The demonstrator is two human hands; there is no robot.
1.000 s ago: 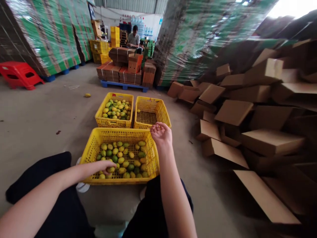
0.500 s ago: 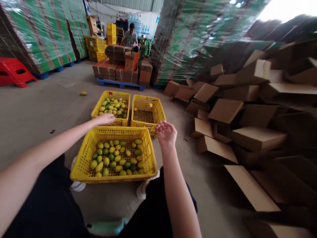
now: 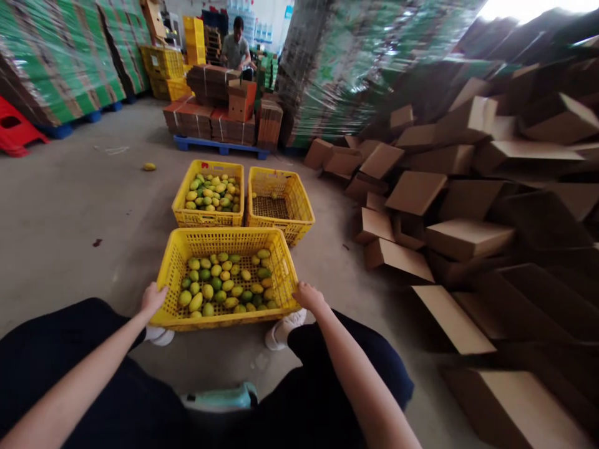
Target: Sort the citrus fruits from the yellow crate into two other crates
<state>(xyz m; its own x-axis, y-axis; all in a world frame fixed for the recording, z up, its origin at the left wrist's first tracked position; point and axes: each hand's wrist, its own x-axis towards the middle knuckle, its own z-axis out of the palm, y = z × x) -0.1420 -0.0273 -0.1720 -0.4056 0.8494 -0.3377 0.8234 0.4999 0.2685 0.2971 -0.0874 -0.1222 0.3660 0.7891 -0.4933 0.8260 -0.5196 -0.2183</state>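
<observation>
A yellow plastic crate [image 3: 224, 234] sits on the floor between my feet, with several green and yellow mangoes [image 3: 228, 285] spread over its bottom. My left hand [image 3: 153, 298] grips the crate's left side near the front corner. On the opposite side, my right hand [image 3: 309, 295] is closed on the right rim. Right behind stand two more yellow crates: the left crate [image 3: 208, 218] is heaped with mangoes, and the right crate [image 3: 281, 222] shows a few small fruits on its slatted bottom.
A loose mango [image 3: 149, 166] lies on the floor to the left. Cardboard boxes [image 3: 416, 193] are piled along the right. Flattened cartons [image 3: 191, 121] rest on a blue pallet [image 3: 222, 146] ahead, with a person [image 3: 236, 50] behind them. A red stool [image 3: 16, 128] stands at far left.
My left hand has moved back from the rear left crate to the front crate's left side. My right hand has come down to its right rim. The fruit in the right crate has dropped lower.
</observation>
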